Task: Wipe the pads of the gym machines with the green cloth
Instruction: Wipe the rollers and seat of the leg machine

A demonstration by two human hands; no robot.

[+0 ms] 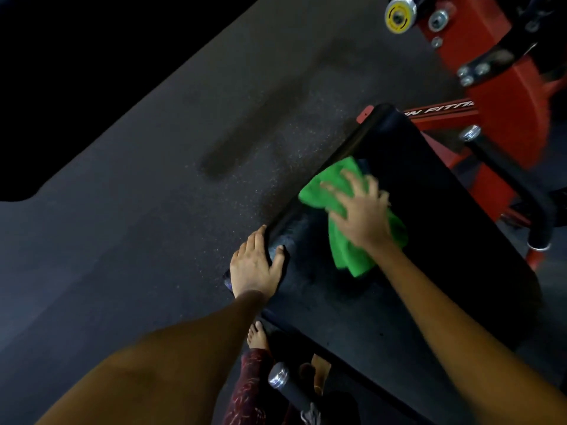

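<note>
Head view: green cloth [343,210] lies bunched on the black pad [445,228] of a red gym machine [503,96], near the pad's left edge and roughly mid-length. Cloth looks light, soft and floppy, so it will likely fold and drag unevenly; best driven by a flat palm over its middle, not a corner pinch. Pad looks firm with a smooth cover, so the cloth should slide easily. Right hand [362,216] is on top of the cloth, fingers [352,182] spread and fairly straight, pressing it down, not pinching; the hand is motion-blurred. Left hand [253,265] braces the pad's left edge, thumb on the top surface, fingers extended along the side, holding nothing.
</note>
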